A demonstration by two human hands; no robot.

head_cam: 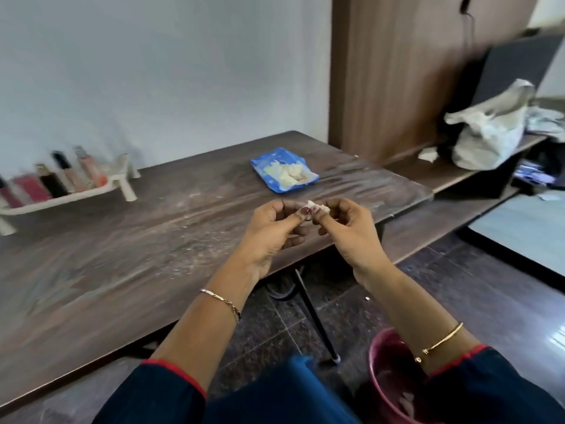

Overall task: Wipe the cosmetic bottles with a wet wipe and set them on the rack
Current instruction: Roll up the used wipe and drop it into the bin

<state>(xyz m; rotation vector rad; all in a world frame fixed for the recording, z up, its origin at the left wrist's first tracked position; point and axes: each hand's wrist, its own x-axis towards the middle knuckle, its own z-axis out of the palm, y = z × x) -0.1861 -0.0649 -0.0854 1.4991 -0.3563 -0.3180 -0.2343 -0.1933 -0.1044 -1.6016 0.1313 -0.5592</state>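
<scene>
My left hand (275, 231) and my right hand (351, 228) meet above the table's right part, and together they pinch a small crumpled white wet wipe (315, 206) between thumbs and fingertips. At the far left stands a white rack (122, 182) on short legs. Several cosmetic bottles (64, 175) lean in it, pink, black and peach, blurred by motion. A blue wet wipe pack (284, 169) lies open on the table beyond my hands, with white wipes showing.
The dark wooden table (137, 255) carries pale smudges. A pink bucket (394, 377) stands on the floor by my right forearm. A white bag (486, 130) sits on a lower shelf at right, next to a wooden cabinet (397, 71).
</scene>
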